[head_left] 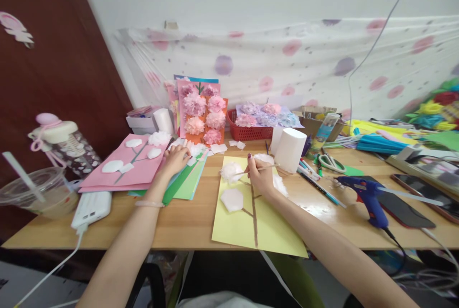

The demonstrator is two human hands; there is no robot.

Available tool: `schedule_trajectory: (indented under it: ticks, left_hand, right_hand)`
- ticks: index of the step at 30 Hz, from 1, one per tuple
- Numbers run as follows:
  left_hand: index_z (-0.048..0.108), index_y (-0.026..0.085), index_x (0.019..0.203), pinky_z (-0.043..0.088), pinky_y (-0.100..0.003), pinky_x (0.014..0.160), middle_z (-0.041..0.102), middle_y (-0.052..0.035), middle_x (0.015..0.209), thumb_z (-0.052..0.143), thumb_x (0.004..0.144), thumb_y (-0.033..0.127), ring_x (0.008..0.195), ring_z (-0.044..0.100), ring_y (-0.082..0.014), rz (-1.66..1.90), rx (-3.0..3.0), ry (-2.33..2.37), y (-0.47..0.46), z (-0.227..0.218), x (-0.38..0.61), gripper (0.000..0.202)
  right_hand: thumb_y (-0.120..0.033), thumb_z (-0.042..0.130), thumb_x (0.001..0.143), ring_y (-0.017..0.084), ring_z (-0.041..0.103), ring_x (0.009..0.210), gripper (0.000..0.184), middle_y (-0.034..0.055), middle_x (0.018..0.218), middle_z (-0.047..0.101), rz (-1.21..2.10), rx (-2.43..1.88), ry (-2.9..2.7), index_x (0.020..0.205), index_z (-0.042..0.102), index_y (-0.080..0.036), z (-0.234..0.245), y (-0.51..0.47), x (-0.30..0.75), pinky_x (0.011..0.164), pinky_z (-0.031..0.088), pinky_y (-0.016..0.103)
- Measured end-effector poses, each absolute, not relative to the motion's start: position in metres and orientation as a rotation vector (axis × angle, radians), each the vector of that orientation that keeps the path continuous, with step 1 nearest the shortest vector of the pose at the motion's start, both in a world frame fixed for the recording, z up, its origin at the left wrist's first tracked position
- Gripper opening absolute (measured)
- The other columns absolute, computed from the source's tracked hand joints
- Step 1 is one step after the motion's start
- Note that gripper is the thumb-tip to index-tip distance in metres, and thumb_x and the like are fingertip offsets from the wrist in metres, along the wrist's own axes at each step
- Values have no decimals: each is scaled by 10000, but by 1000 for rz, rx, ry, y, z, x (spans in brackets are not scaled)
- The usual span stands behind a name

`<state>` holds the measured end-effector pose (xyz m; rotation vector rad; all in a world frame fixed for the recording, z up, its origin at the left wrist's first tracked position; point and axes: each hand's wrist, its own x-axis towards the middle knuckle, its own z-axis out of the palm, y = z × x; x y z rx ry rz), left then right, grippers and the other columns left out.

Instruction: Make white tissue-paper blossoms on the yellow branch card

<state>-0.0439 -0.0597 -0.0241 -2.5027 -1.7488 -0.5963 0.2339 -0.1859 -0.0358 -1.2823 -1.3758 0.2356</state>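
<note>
A yellow paper sheet [265, 224] with a brown drawn stem lies at the table's front edge. White tissue flowers [231, 171] are stuck on it. My right hand [258, 174] is closed on a thin wooden stick [267, 168] whose tip points at the fluffy flower. My left hand [175, 159] reaches to the left, its fingers curled over white tissue pieces [195, 149] on a stack of pink and green papers [141, 167].
A blue glue gun [369, 195] lies at the right beside a phone [418, 191]. A white paper roll [290, 149], scissors [332, 162], pens, a red basket [247, 131] and flower cards stand behind. A plastic cup [36, 193], a bottle and a white power bank [91, 207] sit at the left.
</note>
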Motion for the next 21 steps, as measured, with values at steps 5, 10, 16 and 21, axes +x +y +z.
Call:
schedule_trajectory:
  ticks: [5,10,16,21]
  left_hand:
    - [617,194,913,388,-432,913,681,-83,1035,487,826,257,1044,565,-275,-767,-2517,-1808,-51,-26,-43,169]
    - [609,191,998,445,-345,874,716,-50,958,461,801,202,897,650,-195,-912,-2579,-1796,-48,-29,-44,247]
    - [608,191,1063,462,-360,856,721,-65,963,474,760,169,930,655,-210,-974,-2629,-1749,-49,-33,-43,331]
    - [613,201,1048,453,-370,849,730,-56,885,560,730,228,925,655,-230,-965,-2652,-1733,-53,-32,-42,323]
  right_hand:
    - [-487,397,927,114,456,394,550,-9,397,483,231,-1286,-1385,479,514,-191,-36,-186,235,455,332,249]
    - [-499,397,924,114,456,392,560,-8,392,478,214,-1288,-1390,470,510,-191,-34,-187,235,455,330,251]
    - [-518,398,917,113,445,385,564,-9,389,475,215,-1280,-1385,472,511,-192,-33,-187,234,440,327,247]
    - [-508,403,918,111,441,390,558,-9,394,471,231,-1281,-1387,470,506,-191,-33,-187,234,434,320,244]
